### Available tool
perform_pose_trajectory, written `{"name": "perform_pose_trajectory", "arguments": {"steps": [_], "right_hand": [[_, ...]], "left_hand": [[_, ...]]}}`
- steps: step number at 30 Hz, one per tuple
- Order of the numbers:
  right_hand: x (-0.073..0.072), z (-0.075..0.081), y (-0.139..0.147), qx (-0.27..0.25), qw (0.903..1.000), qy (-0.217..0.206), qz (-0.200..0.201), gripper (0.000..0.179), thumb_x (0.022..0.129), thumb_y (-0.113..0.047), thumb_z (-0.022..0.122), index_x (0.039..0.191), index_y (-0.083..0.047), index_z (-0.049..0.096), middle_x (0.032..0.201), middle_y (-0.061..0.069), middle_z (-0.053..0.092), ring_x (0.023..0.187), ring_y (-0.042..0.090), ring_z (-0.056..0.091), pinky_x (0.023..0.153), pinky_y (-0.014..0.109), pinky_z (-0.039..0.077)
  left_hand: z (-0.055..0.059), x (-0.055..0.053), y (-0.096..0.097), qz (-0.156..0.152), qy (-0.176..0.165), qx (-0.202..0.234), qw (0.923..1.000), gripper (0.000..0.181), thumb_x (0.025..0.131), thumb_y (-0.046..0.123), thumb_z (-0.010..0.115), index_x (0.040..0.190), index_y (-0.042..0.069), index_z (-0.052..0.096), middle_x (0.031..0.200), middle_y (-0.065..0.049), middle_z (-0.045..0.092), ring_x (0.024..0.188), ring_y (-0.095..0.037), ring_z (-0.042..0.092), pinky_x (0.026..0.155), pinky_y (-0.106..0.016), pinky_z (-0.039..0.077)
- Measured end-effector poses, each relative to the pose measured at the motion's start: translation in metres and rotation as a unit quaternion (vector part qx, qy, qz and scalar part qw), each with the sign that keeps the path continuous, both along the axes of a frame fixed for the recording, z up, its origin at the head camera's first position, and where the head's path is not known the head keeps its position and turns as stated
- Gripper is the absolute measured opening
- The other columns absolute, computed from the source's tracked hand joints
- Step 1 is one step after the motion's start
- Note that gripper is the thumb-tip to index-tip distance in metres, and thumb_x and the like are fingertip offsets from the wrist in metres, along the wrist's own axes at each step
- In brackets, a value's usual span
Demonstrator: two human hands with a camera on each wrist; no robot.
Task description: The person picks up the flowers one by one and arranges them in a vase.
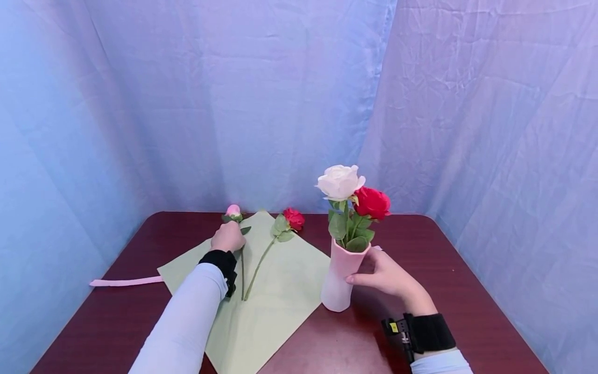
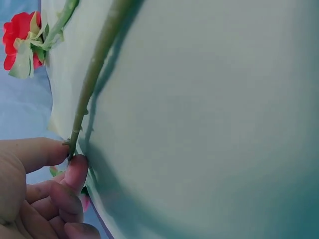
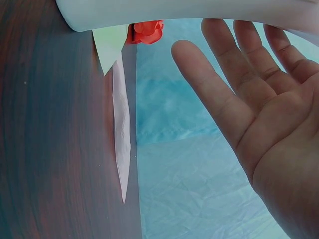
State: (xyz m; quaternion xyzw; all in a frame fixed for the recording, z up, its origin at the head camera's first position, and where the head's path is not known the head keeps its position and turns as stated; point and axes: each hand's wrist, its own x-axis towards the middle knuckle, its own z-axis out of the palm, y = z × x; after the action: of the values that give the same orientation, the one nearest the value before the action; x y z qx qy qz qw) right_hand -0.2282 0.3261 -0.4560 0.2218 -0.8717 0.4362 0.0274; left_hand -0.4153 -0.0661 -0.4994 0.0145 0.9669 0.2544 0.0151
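My left hand (image 1: 228,237) is over the paper, holding a pink rose (image 1: 233,211). In the left wrist view its thumb and finger pinch the thin green stem (image 2: 92,74). To its right a red rose (image 1: 294,219) lies on the pale green wrapping paper (image 1: 285,296). A pink-and-white vase (image 1: 337,280) stands upright at the paper's right corner, with a white rose (image 1: 340,182) and another red rose (image 1: 372,202) in it. My right hand (image 1: 390,272) is at the vase's right side. Its fingers (image 3: 219,45), nearly straight, reach up to the vase wall.
A pink ribbon (image 1: 126,282) runs beneath the paper and sticks out at the left; its other end (image 3: 121,124) shows beyond the vase in the right wrist view. The dark wooden table (image 1: 448,280) is bounded by hanging cloth (image 1: 280,104) at the back and sides.
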Motion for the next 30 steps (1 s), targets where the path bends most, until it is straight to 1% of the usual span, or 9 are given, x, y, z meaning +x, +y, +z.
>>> {"name": "perform_pose_trajectory", "arguments": {"steps": [3,6,9,12,14,17,22,26,30], "right_hand": [[0.0,0.0,0.0,0.001,1.0,0.0,-0.001,0.068,0.082,-0.025,0.087,0.143,-0.022,0.056,0.131,-0.005,0.063,0.121,0.02,0.061,0.097,0.041,0.051],[0.001,0.0,-0.001,0.005,1.0,0.001,-0.006,0.069,0.082,-0.027,0.087,0.143,-0.022,0.056,0.131,-0.005,0.063,0.121,0.02,0.06,0.097,0.041,0.051],[0.001,0.0,0.0,0.01,0.9999,0.003,-0.012,0.069,0.082,-0.029,0.088,0.143,-0.022,0.056,0.131,-0.005,0.063,0.122,0.021,0.059,0.098,0.041,0.051],[0.001,0.0,0.0,0.008,0.9999,0.004,-0.01,0.069,0.081,-0.028,0.088,0.142,-0.022,0.056,0.132,-0.005,0.063,0.122,0.021,0.059,0.098,0.041,0.05],[0.0,0.0,0.0,0.007,0.9999,0.007,-0.008,0.068,0.081,-0.028,0.088,0.142,-0.023,0.057,0.132,-0.006,0.063,0.123,0.02,0.059,0.099,0.04,0.05],[-0.001,-0.001,0.0,0.002,1.0,0.007,-0.001,0.067,0.082,-0.026,0.088,0.141,-0.022,0.057,0.131,-0.005,0.063,0.121,0.018,0.06,0.099,0.039,0.05],[-0.001,-0.001,-0.001,-0.01,0.9999,-0.002,0.008,0.065,0.082,-0.023,0.087,0.141,-0.019,0.058,0.129,-0.003,0.064,0.117,0.018,0.064,0.096,0.038,0.053],[0.0,0.0,-0.002,-0.017,0.9997,-0.009,0.012,0.065,0.083,-0.022,0.087,0.141,-0.018,0.058,0.129,-0.001,0.065,0.115,0.019,0.066,0.095,0.039,0.054],[0.0,0.0,-0.002,-0.014,0.9998,-0.005,0.01,0.065,0.083,-0.022,0.087,0.141,-0.018,0.057,0.129,-0.001,0.064,0.116,0.019,0.065,0.095,0.038,0.053]], "left_hand": [[0.001,0.001,-0.002,0.002,-0.006,0.018,0.9998,0.013,0.088,0.014,0.062,0.092,0.001,0.065,0.092,-0.02,0.064,0.076,-0.033,0.06,0.058,-0.042,0.046],[0.003,0.002,-0.006,-0.003,-0.007,0.044,0.999,0.012,0.087,0.014,0.06,0.081,0.003,0.059,0.084,-0.016,0.061,0.07,-0.031,0.057,0.057,-0.039,0.043],[0.005,0.003,-0.008,-0.006,-0.015,0.084,0.9963,0.015,0.085,0.012,0.059,0.073,0.004,0.055,0.071,-0.012,0.058,0.059,-0.027,0.058,0.051,-0.035,0.044],[0.007,0.003,-0.01,-0.003,-0.031,0.132,0.9907,0.014,0.084,0.008,0.056,0.07,0.002,0.057,0.057,-0.008,0.057,0.048,-0.022,0.059,0.045,-0.031,0.046],[0.01,0.003,-0.01,0.001,-0.047,0.167,0.9849,0.013,0.082,0.005,0.054,0.072,-0.001,0.059,0.052,-0.008,0.056,0.043,-0.02,0.059,0.043,-0.03,0.049],[0.014,0.003,-0.009,0.008,-0.067,0.217,0.9739,0.009,0.081,0.001,0.054,0.079,-0.005,0.06,0.053,-0.008,0.056,0.042,-0.017,0.059,0.046,-0.032,0.054],[0.017,0.006,-0.005,0.007,-0.1,0.282,0.954,0.004,0.083,0.0,0.056,0.08,-0.001,0.056,0.057,-0.007,0.055,0.046,-0.015,0.057,0.05,-0.032,0.056],[0.02,0.009,-0.004,-0.006,-0.109,0.322,0.9403,0.01,0.086,-0.001,0.055,0.077,0.001,0.053,0.059,-0.007,0.053,0.048,-0.015,0.055,0.051,-0.032,0.056],[0.023,0.012,-0.002,-0.019,-0.103,0.354,0.9295,0.009,0.088,0.0,0.054,0.079,-0.002,0.055,0.06,-0.006,0.053,0.049,-0.014,0.054,0.053,-0.033,0.056]]}}
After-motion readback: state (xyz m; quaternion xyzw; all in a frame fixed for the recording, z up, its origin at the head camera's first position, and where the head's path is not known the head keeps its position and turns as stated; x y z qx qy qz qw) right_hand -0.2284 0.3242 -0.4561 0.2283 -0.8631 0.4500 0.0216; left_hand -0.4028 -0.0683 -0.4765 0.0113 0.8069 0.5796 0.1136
